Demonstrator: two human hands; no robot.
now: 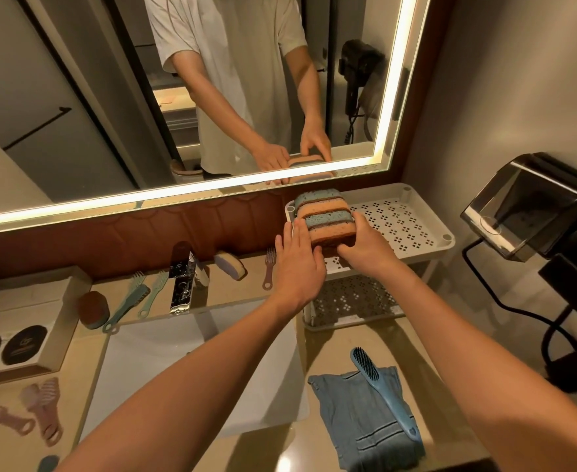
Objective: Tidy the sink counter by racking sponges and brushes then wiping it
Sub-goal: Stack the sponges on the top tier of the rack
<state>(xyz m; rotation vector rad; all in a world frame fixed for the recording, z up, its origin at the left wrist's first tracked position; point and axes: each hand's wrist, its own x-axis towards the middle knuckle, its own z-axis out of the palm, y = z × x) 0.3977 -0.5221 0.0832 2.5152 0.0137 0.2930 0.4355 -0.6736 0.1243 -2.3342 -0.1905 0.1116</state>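
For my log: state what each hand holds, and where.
The right hand grips the stack of sponges at its near right edge, on the rack; the left hand presses straight fingers against its left side.

A row of blue and orange sponges (324, 214) stands on edge at the left end of the white rack's (450, 240) top tray. The left hand (299, 264) lies flat with straight fingers against the row's left side. The right hand (365, 245) grips its right side and near end. On the bench (450, 386), a blue brush (386, 393) lies on a blue cloth (358, 424) in front of the rack. Two green brushes (127, 301), a pink brush (269, 267) and a purple sponge (229, 265) lie behind the sink (185, 362).
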